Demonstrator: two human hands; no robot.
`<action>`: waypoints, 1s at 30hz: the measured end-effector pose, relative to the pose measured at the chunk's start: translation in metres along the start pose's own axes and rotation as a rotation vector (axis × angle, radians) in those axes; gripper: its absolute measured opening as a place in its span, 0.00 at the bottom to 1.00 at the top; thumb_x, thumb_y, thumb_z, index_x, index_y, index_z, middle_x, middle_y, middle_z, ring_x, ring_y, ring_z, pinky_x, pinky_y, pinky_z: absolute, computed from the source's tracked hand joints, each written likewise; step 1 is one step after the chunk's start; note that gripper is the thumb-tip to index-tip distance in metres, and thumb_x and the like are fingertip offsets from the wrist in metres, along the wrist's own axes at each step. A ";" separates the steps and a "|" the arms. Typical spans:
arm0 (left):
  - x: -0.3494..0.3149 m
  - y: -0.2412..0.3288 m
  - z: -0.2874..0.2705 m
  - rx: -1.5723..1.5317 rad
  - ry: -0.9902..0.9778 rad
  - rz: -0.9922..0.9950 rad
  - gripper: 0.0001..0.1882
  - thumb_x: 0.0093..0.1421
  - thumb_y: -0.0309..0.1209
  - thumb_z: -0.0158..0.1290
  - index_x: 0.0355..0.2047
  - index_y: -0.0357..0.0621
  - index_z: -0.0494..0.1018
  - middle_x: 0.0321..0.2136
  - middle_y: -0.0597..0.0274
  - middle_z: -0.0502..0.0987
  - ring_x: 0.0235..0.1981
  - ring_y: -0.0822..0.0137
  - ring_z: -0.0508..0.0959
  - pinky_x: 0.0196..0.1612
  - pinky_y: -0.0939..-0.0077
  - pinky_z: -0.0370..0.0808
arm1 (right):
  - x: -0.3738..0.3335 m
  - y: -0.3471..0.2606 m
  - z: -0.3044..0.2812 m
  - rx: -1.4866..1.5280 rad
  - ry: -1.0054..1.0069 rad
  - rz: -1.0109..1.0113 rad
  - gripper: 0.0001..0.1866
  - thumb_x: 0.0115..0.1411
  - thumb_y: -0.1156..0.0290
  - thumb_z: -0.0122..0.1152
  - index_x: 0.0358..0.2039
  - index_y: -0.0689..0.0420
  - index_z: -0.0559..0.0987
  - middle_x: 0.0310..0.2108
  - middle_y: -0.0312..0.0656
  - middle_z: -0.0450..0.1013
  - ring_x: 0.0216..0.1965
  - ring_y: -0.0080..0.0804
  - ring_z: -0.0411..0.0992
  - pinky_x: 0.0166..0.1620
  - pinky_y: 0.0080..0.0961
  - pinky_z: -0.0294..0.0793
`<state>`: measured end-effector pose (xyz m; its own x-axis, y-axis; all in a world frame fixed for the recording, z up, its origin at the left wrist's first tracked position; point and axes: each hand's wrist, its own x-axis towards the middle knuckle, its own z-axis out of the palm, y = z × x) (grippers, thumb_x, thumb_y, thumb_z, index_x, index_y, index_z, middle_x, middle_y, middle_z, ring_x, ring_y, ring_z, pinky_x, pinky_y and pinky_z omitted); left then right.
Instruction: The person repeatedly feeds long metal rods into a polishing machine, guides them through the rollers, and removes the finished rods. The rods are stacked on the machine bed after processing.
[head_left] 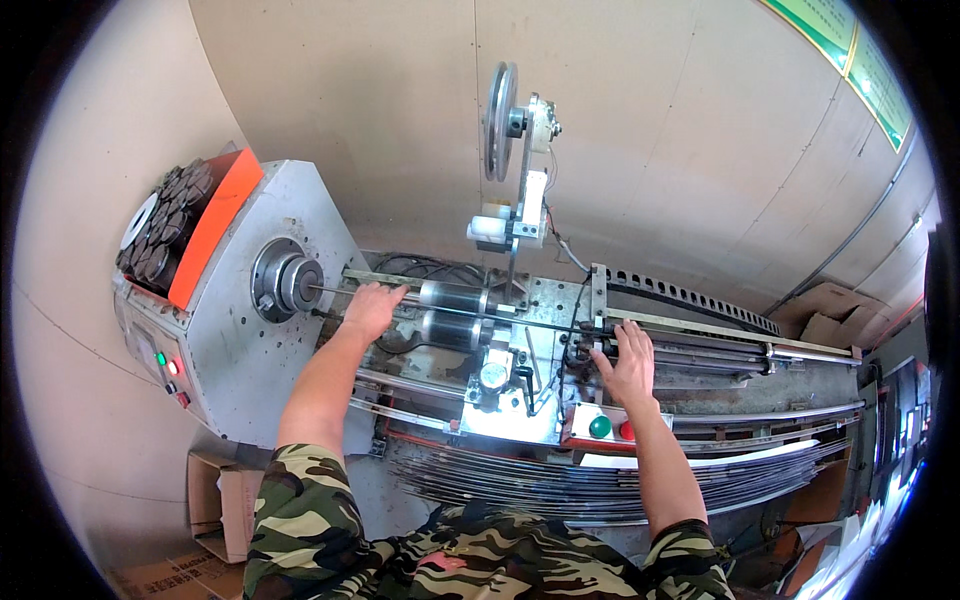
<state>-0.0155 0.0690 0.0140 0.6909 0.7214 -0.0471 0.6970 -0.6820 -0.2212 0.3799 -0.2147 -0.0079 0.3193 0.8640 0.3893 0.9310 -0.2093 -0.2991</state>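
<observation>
A long thin rod [455,313] runs from the round chuck [300,284] of a lathe-like machine toward the right, above two dark rollers [452,330] with pale ends. My left hand [370,308] is closed over the rod between chuck and rollers, its forefinger pointing right; the thumb is hidden. Over the dark clamp block [598,335] at the rod's right part lies my right hand [630,362], fingers stretched and thumb apart. Between my hands, a brightly lit metal carriage [540,400] carries a round gauge [494,375] and a black lever [527,385].
Near me lies a bundle of long thin rods [520,485]. A control box [585,425] has green and red buttons. Behind the rollers rises a post with a large wheel [498,120]. The grey headstock [235,300] stands left, a cardboard box [225,500] below it.
</observation>
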 end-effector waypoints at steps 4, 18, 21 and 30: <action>-0.001 -0.005 0.006 -0.009 0.018 0.004 0.24 0.61 0.25 0.45 0.58 0.54 0.71 0.41 0.57 0.81 0.47 0.56 0.77 0.49 0.59 0.72 | 0.000 0.000 -0.001 -0.001 -0.001 0.011 0.32 0.58 0.54 0.67 0.54 0.67 0.75 0.62 0.57 0.66 0.65 0.53 0.62 0.68 0.45 0.57; 0.004 0.007 0.013 -0.104 0.045 0.032 0.24 0.58 0.23 0.46 0.56 0.50 0.72 0.38 0.53 0.80 0.45 0.50 0.77 0.51 0.56 0.72 | -0.004 0.019 -0.004 -0.010 0.001 0.067 0.32 0.58 0.54 0.67 0.54 0.65 0.75 0.62 0.56 0.66 0.65 0.53 0.61 0.68 0.45 0.56; 0.004 0.017 0.002 -0.101 0.007 0.028 0.22 0.61 0.25 0.46 0.55 0.53 0.71 0.40 0.55 0.80 0.48 0.53 0.77 0.52 0.56 0.72 | -0.006 0.019 -0.009 -0.014 0.014 0.085 0.32 0.57 0.56 0.67 0.55 0.66 0.75 0.62 0.58 0.67 0.64 0.54 0.62 0.67 0.45 0.57; 0.009 0.026 0.008 -0.112 0.066 0.079 0.24 0.58 0.24 0.46 0.56 0.51 0.72 0.38 0.54 0.80 0.45 0.53 0.78 0.50 0.59 0.73 | -0.007 0.023 -0.008 0.003 0.045 0.096 0.33 0.57 0.56 0.67 0.57 0.65 0.73 0.62 0.61 0.65 0.64 0.57 0.61 0.67 0.47 0.57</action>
<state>0.0069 0.0585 0.0006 0.7527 0.6583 0.0046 0.6548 -0.7479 -0.1090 0.4000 -0.2291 -0.0108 0.4144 0.8187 0.3976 0.8953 -0.2884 -0.3394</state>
